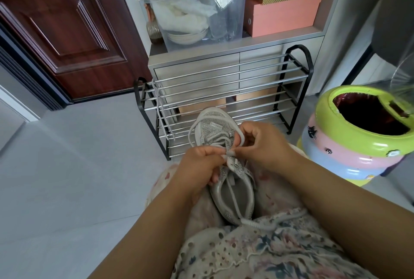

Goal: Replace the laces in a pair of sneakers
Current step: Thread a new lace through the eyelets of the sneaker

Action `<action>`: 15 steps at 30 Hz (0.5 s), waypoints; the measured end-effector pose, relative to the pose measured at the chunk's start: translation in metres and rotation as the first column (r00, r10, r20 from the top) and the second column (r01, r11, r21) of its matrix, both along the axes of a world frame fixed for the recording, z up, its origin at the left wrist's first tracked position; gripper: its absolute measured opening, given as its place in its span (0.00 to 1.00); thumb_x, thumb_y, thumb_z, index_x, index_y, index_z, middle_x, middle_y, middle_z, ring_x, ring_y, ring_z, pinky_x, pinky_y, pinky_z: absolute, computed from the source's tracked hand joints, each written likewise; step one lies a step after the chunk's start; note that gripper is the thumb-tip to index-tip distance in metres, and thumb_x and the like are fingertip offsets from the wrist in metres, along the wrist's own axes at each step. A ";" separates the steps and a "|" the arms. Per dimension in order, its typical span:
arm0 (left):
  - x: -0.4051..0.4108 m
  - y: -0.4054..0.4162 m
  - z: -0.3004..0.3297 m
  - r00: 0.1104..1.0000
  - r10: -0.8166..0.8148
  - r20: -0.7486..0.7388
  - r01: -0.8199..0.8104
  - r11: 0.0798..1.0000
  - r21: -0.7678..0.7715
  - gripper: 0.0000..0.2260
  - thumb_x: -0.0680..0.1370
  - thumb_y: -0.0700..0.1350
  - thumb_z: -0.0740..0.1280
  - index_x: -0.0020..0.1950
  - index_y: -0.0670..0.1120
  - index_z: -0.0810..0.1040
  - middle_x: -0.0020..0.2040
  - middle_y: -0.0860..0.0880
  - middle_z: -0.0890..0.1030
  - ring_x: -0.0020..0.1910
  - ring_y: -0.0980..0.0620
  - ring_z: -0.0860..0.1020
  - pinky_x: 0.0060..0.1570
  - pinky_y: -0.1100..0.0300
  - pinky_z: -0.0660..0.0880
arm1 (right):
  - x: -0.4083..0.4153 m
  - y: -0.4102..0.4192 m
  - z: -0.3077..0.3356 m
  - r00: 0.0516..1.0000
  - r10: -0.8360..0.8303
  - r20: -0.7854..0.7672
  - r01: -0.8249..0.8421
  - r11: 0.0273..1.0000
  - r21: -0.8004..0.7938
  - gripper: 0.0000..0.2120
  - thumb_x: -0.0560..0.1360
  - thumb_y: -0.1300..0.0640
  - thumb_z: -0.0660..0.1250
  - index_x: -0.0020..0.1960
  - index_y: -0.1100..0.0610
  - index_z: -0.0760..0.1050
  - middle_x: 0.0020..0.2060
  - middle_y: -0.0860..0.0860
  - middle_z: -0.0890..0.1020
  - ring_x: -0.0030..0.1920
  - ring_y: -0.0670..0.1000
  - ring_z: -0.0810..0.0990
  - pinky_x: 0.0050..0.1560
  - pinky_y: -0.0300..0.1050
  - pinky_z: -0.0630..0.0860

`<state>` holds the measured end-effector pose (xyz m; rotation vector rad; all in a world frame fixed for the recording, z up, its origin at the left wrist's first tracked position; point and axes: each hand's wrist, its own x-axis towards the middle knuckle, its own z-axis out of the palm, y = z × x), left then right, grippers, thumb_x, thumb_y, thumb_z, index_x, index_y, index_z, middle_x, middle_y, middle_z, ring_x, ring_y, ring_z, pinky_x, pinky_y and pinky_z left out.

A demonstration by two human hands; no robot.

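Note:
A grey mesh sneaker [215, 131] with glittery trim lies on my lap, toe pointing away from me. A grey lace [192, 132] is threaded through its eyelets and loops out to the left of the toe; one end trails back over the heel opening. My left hand [199, 166] pinches the lace at the sneaker's left side by the eyelets. My right hand [264, 146] pinches a loop of the same lace at the right side of the eyelets. Another grey lace [160, 110] hangs from the left end of the shoe rack.
A black and chrome shoe rack [224, 99] stands right in front of my knees, against a grey cabinet. A green, pink and blue bin [358, 140] stands at the right. A dark red door [67, 32] is at the left, with grey floor tiles [78, 166] below it.

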<state>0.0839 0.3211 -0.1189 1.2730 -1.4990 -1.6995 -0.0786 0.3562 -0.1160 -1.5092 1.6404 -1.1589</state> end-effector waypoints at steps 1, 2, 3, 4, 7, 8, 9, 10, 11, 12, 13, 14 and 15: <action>0.000 -0.001 0.000 1.000 0.006 -0.010 -0.006 1.000 0.008 0.07 0.76 0.33 0.63 0.50 0.34 0.80 0.20 0.49 0.73 0.16 0.56 0.66 0.18 0.68 0.61 | 0.000 0.000 -0.001 0.999 0.005 0.040 -0.005 1.000 0.001 0.14 0.62 0.64 0.79 0.32 0.51 0.74 0.28 0.46 0.79 0.30 0.43 0.76 0.34 0.37 0.74; 0.000 -0.001 0.000 1.000 0.006 -0.025 -0.005 1.000 0.015 0.08 0.76 0.32 0.61 0.50 0.33 0.79 0.20 0.49 0.74 0.15 0.56 0.66 0.18 0.68 0.61 | -0.001 0.000 -0.002 0.997 0.007 0.072 -0.007 1.000 0.000 0.13 0.62 0.64 0.79 0.33 0.52 0.75 0.29 0.46 0.79 0.30 0.44 0.77 0.34 0.37 0.75; 0.000 -0.001 0.000 0.999 0.003 -0.041 -0.002 1.000 0.019 0.08 0.76 0.32 0.61 0.50 0.33 0.79 0.22 0.49 0.75 0.15 0.56 0.66 0.18 0.68 0.61 | -0.001 0.000 -0.003 0.996 0.005 0.088 -0.005 1.000 -0.002 0.12 0.63 0.64 0.79 0.33 0.53 0.76 0.29 0.47 0.80 0.31 0.44 0.78 0.34 0.39 0.76; 0.000 0.000 0.001 0.998 0.001 -0.057 0.001 1.000 0.022 0.08 0.77 0.32 0.61 0.49 0.34 0.80 0.24 0.48 0.77 0.15 0.55 0.66 0.18 0.68 0.62 | -0.001 0.000 -0.004 0.996 0.003 0.091 -0.003 1.000 -0.002 0.11 0.63 0.63 0.78 0.34 0.53 0.77 0.29 0.48 0.80 0.31 0.46 0.78 0.35 0.41 0.77; 0.000 0.002 0.002 0.997 0.001 -0.081 0.001 1.000 0.025 0.08 0.78 0.34 0.62 0.45 0.39 0.81 0.30 0.44 0.79 0.16 0.55 0.67 0.18 0.68 0.62 | -0.001 -0.001 -0.004 0.989 0.014 0.147 -0.014 1.000 -0.002 0.07 0.70 0.63 0.74 0.37 0.57 0.77 0.29 0.53 0.80 0.29 0.51 0.80 0.33 0.46 0.78; 0.000 0.002 0.002 0.997 0.001 -0.083 0.001 1.000 0.028 0.09 0.78 0.35 0.62 0.43 0.40 0.81 0.32 0.43 0.80 0.16 0.55 0.67 0.18 0.68 0.62 | -0.001 -0.001 -0.005 0.977 0.022 0.211 -0.023 1.000 0.002 0.06 0.72 0.64 0.71 0.38 0.58 0.76 0.29 0.53 0.80 0.28 0.52 0.79 0.31 0.46 0.78; 0.000 0.002 0.002 0.996 0.001 -0.084 0.002 1.000 0.030 0.09 0.78 0.35 0.62 0.43 0.40 0.82 0.33 0.42 0.80 0.17 0.55 0.67 0.18 0.68 0.63 | -0.002 -0.002 -0.006 0.965 0.026 0.259 -0.029 1.000 0.010 0.07 0.73 0.66 0.68 0.38 0.58 0.76 0.28 0.52 0.79 0.28 0.53 0.78 0.31 0.46 0.77; 0.000 0.002 0.001 0.997 0.001 -0.083 0.002 1.000 0.030 0.09 0.78 0.35 0.63 0.43 0.40 0.82 0.34 0.41 0.80 0.17 0.55 0.67 0.18 0.68 0.63 | -0.002 -0.002 -0.006 0.960 0.032 0.279 -0.036 0.999 0.010 0.07 0.74 0.67 0.67 0.39 0.58 0.76 0.28 0.51 0.79 0.28 0.52 0.78 0.32 0.46 0.77; 0.000 0.001 0.001 0.997 0.000 -0.081 0.002 1.000 0.028 0.08 0.78 0.35 0.63 0.43 0.40 0.82 0.33 0.41 0.79 0.17 0.55 0.67 0.18 0.68 0.63 | -0.002 -0.003 -0.007 0.965 0.039 0.260 -0.041 0.999 0.003 0.07 0.74 0.67 0.68 0.39 0.57 0.77 0.28 0.50 0.79 0.29 0.52 0.78 0.32 0.46 0.77; 0.000 0.001 0.001 0.997 -0.003 -0.076 0.005 1.000 0.024 0.07 0.78 0.35 0.64 0.44 0.39 0.81 0.31 0.42 0.79 0.17 0.55 0.67 0.18 0.67 0.63 | -0.002 -0.003 -0.008 0.975 0.048 0.216 -0.047 0.999 -0.009 0.07 0.73 0.66 0.69 0.40 0.55 0.78 0.29 0.50 0.80 0.30 0.50 0.78 0.34 0.44 0.77; 0.000 0.001 0.001 0.998 -0.008 -0.069 0.009 1.000 0.019 0.06 0.77 0.35 0.64 0.45 0.39 0.81 0.28 0.44 0.78 0.17 0.56 0.67 0.19 0.67 0.63 | -0.001 -0.003 -0.008 0.986 0.051 0.156 -0.048 0.999 -0.020 0.07 0.72 0.65 0.71 0.40 0.53 0.79 0.31 0.49 0.81 0.31 0.47 0.78 0.35 0.40 0.76; 0.001 0.001 0.001 0.998 -0.018 -0.058 0.018 1.000 0.007 0.06 0.77 0.35 0.65 0.45 0.39 0.81 0.25 0.47 0.77 0.17 0.56 0.67 0.19 0.67 0.63 | -0.001 -0.003 -0.009 0.993 0.042 0.109 -0.039 0.999 -0.030 0.08 0.71 0.64 0.72 0.39 0.52 0.80 0.32 0.49 0.81 0.32 0.44 0.77 0.36 0.36 0.75; 0.001 0.001 0.001 0.999 -0.030 -0.044 0.030 0.999 -0.010 0.05 0.77 0.35 0.66 0.45 0.38 0.81 0.23 0.50 0.76 0.17 0.57 0.66 0.19 0.67 0.63 | 0.000 -0.003 -0.009 0.996 0.026 0.089 -0.022 0.999 -0.038 0.07 0.69 0.64 0.74 0.39 0.52 0.80 0.33 0.50 0.82 0.32 0.42 0.77 0.36 0.34 0.74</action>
